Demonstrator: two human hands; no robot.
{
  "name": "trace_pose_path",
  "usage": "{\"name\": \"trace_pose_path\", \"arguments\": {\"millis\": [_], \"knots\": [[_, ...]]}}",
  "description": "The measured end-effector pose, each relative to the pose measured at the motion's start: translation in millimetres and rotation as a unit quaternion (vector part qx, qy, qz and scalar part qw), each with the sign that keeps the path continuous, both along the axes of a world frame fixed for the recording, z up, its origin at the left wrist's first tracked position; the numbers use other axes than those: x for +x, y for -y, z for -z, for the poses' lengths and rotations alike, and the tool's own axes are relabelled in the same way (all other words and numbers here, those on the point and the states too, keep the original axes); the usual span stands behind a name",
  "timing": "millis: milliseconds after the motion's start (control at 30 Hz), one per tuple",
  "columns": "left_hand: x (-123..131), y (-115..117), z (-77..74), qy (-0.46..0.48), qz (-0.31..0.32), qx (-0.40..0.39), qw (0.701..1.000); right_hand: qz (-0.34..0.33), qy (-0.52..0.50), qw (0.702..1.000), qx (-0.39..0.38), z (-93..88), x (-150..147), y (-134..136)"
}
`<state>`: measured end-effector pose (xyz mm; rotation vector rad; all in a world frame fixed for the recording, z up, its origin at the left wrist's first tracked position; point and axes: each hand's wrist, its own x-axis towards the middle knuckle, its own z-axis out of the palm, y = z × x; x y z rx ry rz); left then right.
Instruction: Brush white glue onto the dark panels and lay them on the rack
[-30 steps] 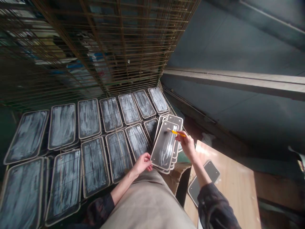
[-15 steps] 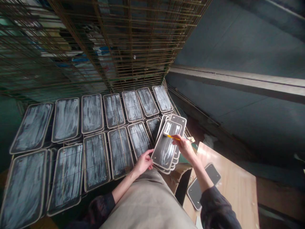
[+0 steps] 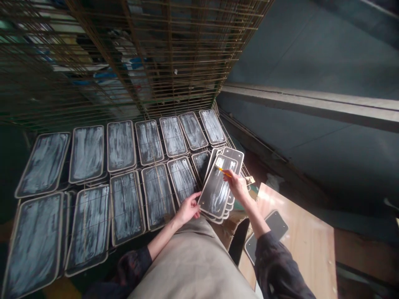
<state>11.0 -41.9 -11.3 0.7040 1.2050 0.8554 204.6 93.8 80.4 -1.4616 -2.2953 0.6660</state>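
A dark rectangular plate (image 3: 210,193) with rounded corners and a pale rim lies tilted on a stack of similar plates (image 3: 235,155). White streaks run down its face, heavier on the upper and right side. My right hand (image 3: 237,185) is closed around a small paintbrush with a yellow handle (image 3: 225,172). The brush's tip touches the plate near its upper left edge. At the plate's lower left corner, my left hand (image 3: 188,207) grips the edge with its fingers, some of them partly hidden under the plate.
Two rows of white-streaked plates (image 3: 121,147) lie on a wire rack (image 3: 157,182) to the left and ahead. More wire racks (image 3: 170,50) are raised above. A wooden board (image 3: 307,241) at right carries a plain dark plate (image 3: 274,226). A blue-grey wall (image 3: 311,54) stands beyond.
My right hand and the brush have moved slightly up and left along the plate. More white shows across its middle and upper part. My left hand stays at the corner.
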Motion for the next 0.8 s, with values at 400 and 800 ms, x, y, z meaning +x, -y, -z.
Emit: {"name": "trace_pose_path", "arguments": {"millis": [400, 800], "knots": [[-5.6, 0.3, 1.2, 0.009, 0.020, 0.003, 1.000, -0.002, -0.126, 0.966, -0.224, -30.7, 2.2, 128.5], [-4.8, -1.9, -8.6, 0.006, 0.015, -0.014, 1.000, 0.148, -0.213, 0.964, -0.060, 3.6, 41.2, 23.5]]}}
